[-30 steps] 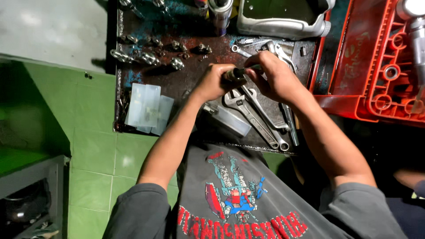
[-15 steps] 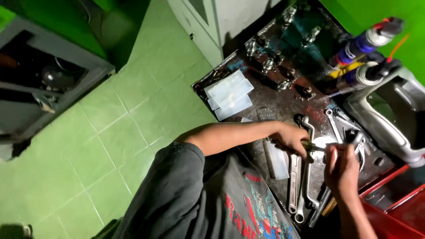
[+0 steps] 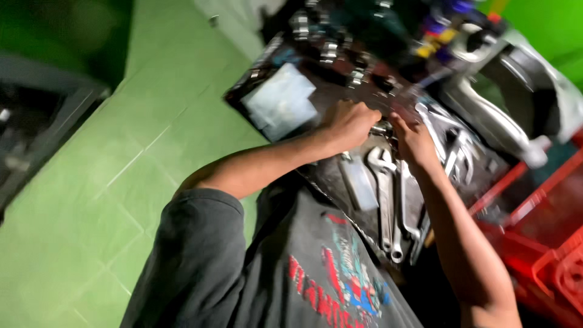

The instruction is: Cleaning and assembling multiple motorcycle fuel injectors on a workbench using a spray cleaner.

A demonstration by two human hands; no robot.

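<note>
left hand (image 3: 349, 124) fisted, right hand (image 3: 414, 141) curled, both on small metal part (image 3: 382, 129) | wrenches (image 3: 392, 200) just below | tray (image 3: 331, 176) dark

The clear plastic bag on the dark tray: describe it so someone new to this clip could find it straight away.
Start at the dark metal tray lying on the green tiled floor. At its corner nearest the floor tiles, just beyond the left hand, lies the clear plastic bag. It is the only pale, flat, soft-looking thing there; the wrenches and sockets around it are shiny metal.
</note>
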